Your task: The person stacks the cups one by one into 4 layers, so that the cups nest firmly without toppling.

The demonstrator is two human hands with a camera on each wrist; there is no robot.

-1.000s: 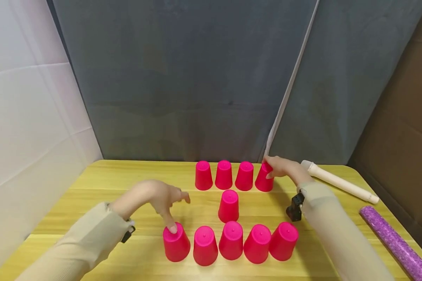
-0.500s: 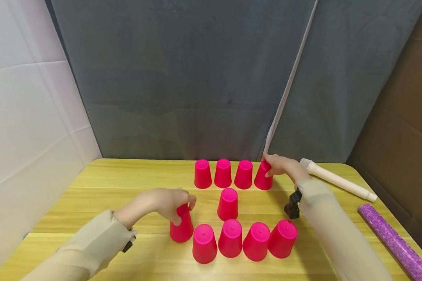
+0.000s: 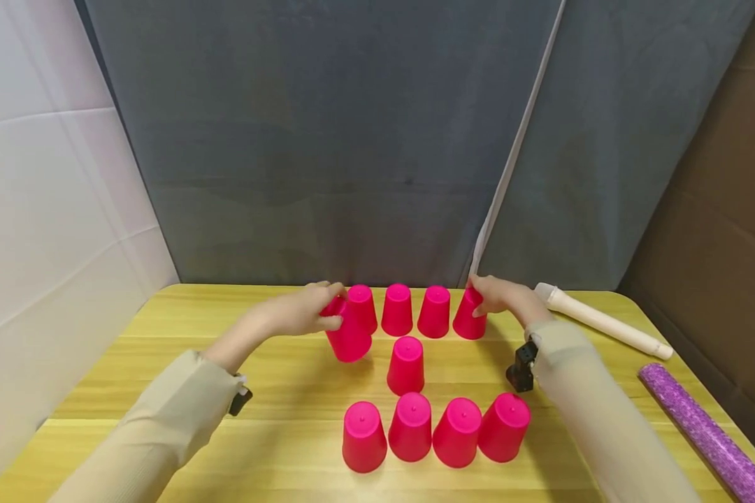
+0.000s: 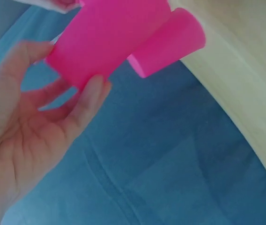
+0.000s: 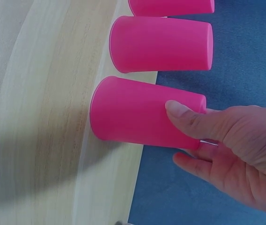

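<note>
Yellow table (image 3: 163,335), left hand (image 3: 302,311) gripping pink cup (image 3: 349,339)

The pink, tapered plastic cups (image 3: 407,365) look smooth and matt; the yellow wooden table (image 3: 163,328) shows glossy grain.

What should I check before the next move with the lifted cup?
1. Left hand grips the lifted cup: ok.
2. Lifted cup off the table: ok.
3. Lifted cup apart from the back row's left cup: cannot tell.
4. Right hand holds the back row's right cup: ok.
5. Front row standing, four cups: ok.
6. Middle cup untouched: ok.
</note>
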